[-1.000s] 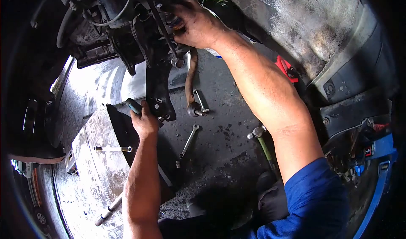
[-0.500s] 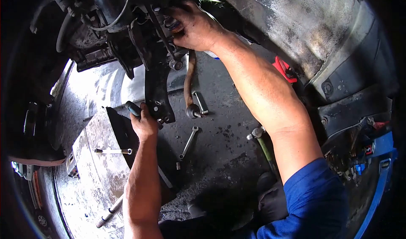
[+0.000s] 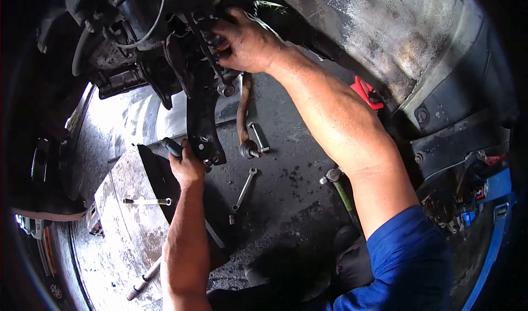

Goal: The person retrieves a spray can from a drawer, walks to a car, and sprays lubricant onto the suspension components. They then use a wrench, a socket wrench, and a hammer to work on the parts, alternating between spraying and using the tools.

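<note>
My left hand (image 3: 187, 167) is closed around a dark blue-grey rounded handle (image 3: 172, 146), which sticks out past the thumb. Beside those fingers is the lower end of a black suspension arm (image 3: 202, 115), with small holes in its plate. Higher up, my right hand (image 3: 250, 45) reaches in among the dark suspension parts, its fingers curled around a dark cylindrical part (image 3: 219, 42) with a brownish patch. Most of that part is hidden by the fingers. A thin black link rod (image 3: 207, 47) runs just left of the right hand, ending in a round joint (image 3: 225, 89).
On the dark floor lie a combination wrench (image 3: 245, 190), a rusty rod with a ball-joint end (image 3: 244, 113), a small socket (image 3: 231, 219) and a green-handled hammer (image 3: 342, 192). Another wrench (image 3: 147, 201) rests on a worn pale panel at left. A wheel-arch liner (image 3: 396, 30) flanks the right arm.
The view has shifted slightly, so most things sit a little lower. Both hands keep their places and their grips.
</note>
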`<state>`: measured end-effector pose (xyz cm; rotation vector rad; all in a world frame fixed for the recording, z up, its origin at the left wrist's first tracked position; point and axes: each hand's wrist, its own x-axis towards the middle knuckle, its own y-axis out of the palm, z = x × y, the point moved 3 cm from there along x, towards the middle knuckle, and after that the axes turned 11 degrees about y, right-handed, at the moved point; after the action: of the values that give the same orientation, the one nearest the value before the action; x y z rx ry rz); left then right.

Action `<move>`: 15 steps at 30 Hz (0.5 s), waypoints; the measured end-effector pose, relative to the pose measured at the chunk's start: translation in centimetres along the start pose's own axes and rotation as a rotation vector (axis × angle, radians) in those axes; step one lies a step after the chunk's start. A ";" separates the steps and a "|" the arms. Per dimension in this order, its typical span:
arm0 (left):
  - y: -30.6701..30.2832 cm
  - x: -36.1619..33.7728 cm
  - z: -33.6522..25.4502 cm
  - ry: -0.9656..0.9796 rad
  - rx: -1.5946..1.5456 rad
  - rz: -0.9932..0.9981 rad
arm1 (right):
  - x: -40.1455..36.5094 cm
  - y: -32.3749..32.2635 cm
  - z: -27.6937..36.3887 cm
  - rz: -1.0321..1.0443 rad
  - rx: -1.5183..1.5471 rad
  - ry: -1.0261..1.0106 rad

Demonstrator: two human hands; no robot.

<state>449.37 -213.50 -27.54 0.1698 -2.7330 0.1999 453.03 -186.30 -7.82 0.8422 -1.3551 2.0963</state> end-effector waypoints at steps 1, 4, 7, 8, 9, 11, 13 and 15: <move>0.0 0.2 0.4 0.009 -0.033 0.013 | 0.0 -0.2 0.0 -0.013 -0.007 -0.016; 0.1 -0.1 0.3 0.011 -0.064 0.019 | 0.1 0.6 -0.6 -0.033 -0.019 -0.039; 0.3 -0.5 -1.4 0.022 -0.031 0.000 | 0.4 0.4 -0.7 0.005 0.004 -0.024; 0.3 -0.3 -1.1 0.014 -0.058 -0.011 | 0.4 0.5 -0.9 0.037 0.013 -0.002; 0.2 -0.3 -0.7 0.005 -0.083 -0.021 | 0.4 0.7 -1.1 0.069 0.023 0.020; 0.0 -0.3 -0.6 0.016 0.010 -0.009 | 0.2 0.6 -1.1 0.061 -0.002 0.026; 0.0 0.1 0.3 -0.001 -0.025 0.001 | 0.2 0.6 -1.2 0.061 -0.003 0.028; 0.0 -0.1 0.1 0.013 -0.033 -0.001 | 0.1 0.5 -1.2 0.050 -0.002 0.028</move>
<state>449.37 -213.46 -27.65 0.1594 -2.7210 0.1554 452.33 -185.40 -8.42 0.7827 -1.3758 2.1363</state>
